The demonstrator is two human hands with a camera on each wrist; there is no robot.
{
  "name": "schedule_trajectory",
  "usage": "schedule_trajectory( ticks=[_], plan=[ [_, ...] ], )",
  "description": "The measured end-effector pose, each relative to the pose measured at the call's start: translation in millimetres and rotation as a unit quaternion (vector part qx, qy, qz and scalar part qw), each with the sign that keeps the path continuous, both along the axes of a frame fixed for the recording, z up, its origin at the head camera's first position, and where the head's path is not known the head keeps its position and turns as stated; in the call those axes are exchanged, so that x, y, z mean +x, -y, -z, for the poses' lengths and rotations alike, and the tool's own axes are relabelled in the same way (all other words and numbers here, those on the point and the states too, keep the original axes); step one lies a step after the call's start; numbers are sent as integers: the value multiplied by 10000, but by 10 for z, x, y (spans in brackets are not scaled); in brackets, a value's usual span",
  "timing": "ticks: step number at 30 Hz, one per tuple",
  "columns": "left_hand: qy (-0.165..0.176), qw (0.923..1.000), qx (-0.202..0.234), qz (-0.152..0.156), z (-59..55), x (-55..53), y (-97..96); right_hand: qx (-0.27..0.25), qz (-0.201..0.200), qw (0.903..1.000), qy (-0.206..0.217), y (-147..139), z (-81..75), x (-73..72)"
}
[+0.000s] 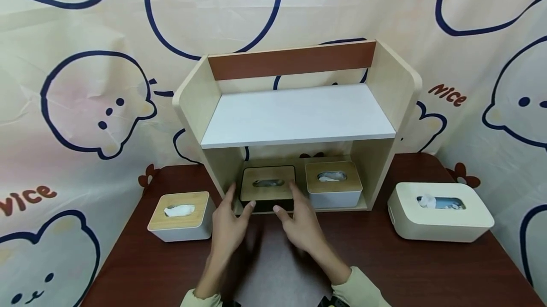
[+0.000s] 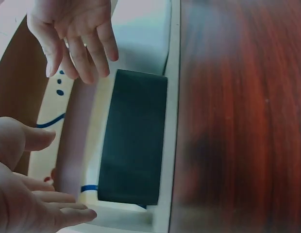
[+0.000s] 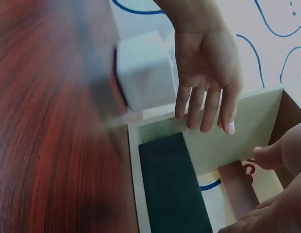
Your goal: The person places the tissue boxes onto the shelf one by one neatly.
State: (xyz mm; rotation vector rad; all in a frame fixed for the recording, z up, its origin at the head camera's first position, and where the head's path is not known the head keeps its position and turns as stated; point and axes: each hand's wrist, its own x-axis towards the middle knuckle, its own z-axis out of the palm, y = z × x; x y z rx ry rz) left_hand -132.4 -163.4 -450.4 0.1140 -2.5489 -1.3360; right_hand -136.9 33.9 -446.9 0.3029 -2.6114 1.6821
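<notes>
On the lower shelf sits a black tissue box [image 1: 267, 204] with a wooden lid and an oval slot. My left hand [image 1: 228, 226] is just off its left end, fingers extended and thumb toward the front. At the opposite end, my right hand [image 1: 303, 224] reaches in with straight fingers, index fingertip close to the lid's right edge. Neither hand grips anything; whether the fingertips touch the box I cannot tell. The left wrist view has the dark box front [image 2: 133, 138] between both hands. In the right wrist view the same dark box [image 3: 172, 179] lies beside the spread fingers.
A white tissue box with wooden lid [image 1: 333, 186] stands right of the black one inside the cream shelf unit [image 1: 190, 102]. Another such box [image 1: 183, 216] is on the brown table [image 1: 372, 269] at left. At right stands a longer cream tissue box [image 1: 440, 216]. Patterned cloth hangs behind.
</notes>
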Motion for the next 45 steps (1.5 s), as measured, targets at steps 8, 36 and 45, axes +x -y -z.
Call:
schedule_trajectory(
  ticks=[8, 36, 45],
  plan=[
    [-177, 9993, -322, 38, -162, 201, 101, 156, -265, 9995, -3, 34, -15, 88],
    [157, 9924, -831, -898, -228, 603, 953, 138, -1113, 9935, 175, 497, 119, 195],
    [676, 9809, -1101, -1453, -180, 629, 1291, 206, -1193, 9924, 227, 667, 160, 179]
  ],
)
